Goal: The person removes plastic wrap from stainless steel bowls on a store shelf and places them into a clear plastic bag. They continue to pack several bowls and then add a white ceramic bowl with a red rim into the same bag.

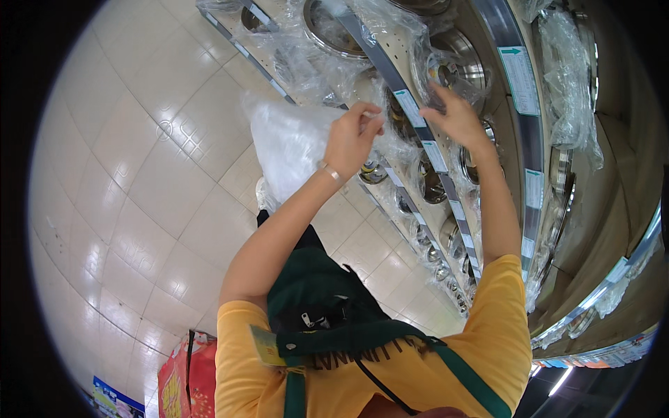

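A translucent white plastic bag or sheet hangs beside my left hand, whose fingers are curled near its upper edge; whether they pinch the plastic cannot be made out. My right hand reaches over a shelf with its thumb and fingers apart, next to a round stainless steel pan or basin partly wrapped in clear plastic film. Another wrapped round metal basin lies on the lower shelf, above my left hand in the view. Several smaller round metal vessels stand further along the shelves.
Shelf edges with price labels run diagonally past both hands. A higher shelf at the right holds plastic-wrapped metalware. Tiled floor spans the left. A red printed bag or box is at the lower left.
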`<state>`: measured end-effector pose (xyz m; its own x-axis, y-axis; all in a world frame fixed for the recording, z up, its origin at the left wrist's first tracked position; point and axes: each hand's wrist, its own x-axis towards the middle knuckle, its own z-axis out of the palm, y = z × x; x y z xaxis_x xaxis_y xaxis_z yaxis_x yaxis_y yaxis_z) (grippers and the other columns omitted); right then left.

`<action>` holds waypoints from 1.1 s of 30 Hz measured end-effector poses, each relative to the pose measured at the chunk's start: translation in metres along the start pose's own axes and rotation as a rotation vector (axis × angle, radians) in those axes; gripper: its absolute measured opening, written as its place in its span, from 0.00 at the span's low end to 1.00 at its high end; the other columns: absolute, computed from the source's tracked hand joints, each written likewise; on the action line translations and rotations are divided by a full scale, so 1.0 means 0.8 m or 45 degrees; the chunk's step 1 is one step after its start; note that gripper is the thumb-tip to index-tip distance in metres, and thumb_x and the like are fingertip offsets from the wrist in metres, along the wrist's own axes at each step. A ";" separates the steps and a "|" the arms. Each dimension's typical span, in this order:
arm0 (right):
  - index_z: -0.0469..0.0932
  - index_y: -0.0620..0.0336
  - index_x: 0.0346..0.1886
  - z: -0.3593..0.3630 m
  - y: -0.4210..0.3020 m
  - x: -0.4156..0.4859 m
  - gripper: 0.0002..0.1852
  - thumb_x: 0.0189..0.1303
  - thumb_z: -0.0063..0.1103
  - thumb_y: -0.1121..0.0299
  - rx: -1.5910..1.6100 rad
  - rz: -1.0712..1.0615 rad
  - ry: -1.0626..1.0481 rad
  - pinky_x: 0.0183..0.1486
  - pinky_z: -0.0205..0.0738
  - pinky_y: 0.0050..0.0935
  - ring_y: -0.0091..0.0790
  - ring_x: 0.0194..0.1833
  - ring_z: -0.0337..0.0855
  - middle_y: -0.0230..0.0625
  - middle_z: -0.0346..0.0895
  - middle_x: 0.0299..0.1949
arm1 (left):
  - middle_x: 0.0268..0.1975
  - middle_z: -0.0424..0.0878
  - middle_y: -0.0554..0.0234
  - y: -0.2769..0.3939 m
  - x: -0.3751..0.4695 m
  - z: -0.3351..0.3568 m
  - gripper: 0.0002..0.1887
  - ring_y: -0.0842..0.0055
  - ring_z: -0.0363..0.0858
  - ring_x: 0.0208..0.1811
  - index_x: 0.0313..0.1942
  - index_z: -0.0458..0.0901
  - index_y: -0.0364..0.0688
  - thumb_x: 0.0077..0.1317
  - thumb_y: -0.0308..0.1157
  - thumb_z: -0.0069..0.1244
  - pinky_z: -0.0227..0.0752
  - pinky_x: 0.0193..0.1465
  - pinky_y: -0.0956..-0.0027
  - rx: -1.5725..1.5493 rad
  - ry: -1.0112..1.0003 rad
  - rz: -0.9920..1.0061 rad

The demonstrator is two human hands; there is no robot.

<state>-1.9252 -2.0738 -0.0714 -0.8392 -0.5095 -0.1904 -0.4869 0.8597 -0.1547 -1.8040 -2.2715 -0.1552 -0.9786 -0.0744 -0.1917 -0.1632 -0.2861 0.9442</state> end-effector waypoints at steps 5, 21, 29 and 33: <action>0.75 0.66 0.38 0.023 -0.017 -0.011 0.10 0.55 0.57 0.71 -0.178 -0.055 0.133 0.36 0.72 0.47 0.54 0.35 0.78 0.47 0.78 0.33 | 0.29 0.82 0.53 0.014 0.080 0.069 0.28 0.69 0.81 0.29 0.51 0.69 0.28 0.60 0.42 0.56 0.72 0.34 0.69 0.253 0.146 -0.075; 0.75 0.64 0.53 0.027 0.218 0.111 0.22 0.55 0.64 0.66 -0.373 0.358 0.495 0.56 0.68 0.39 0.49 0.53 0.76 0.50 0.76 0.50 | 0.24 0.78 0.60 -0.019 0.124 0.094 0.14 0.80 0.76 0.24 0.46 0.72 0.31 0.63 0.27 0.53 0.68 0.25 0.76 0.192 0.185 0.013; 0.75 0.64 0.51 0.011 0.246 0.098 0.21 0.55 0.63 0.66 0.358 0.398 0.787 0.55 0.68 0.39 0.48 0.50 0.76 0.49 0.76 0.48 | 0.22 0.70 0.68 -0.028 0.114 0.092 0.16 0.84 0.66 0.23 0.47 0.73 0.28 0.59 0.23 0.54 0.64 0.26 0.76 -0.125 0.185 -0.054; 0.75 0.65 0.51 -0.016 0.277 0.044 0.21 0.56 0.63 0.65 0.907 0.528 0.890 0.54 0.68 0.39 0.47 0.49 0.76 0.48 0.77 0.48 | 0.21 0.69 0.70 0.006 0.091 0.095 0.16 0.86 0.65 0.23 0.49 0.75 0.28 0.61 0.23 0.52 0.63 0.26 0.77 -0.237 0.238 0.035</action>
<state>-2.0656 -1.9005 -0.0996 -0.9685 0.1443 0.2032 -0.0696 0.6262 -0.7766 -1.8852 -2.2055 -0.1445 -0.9396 -0.2548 -0.2287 -0.0938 -0.4507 0.8877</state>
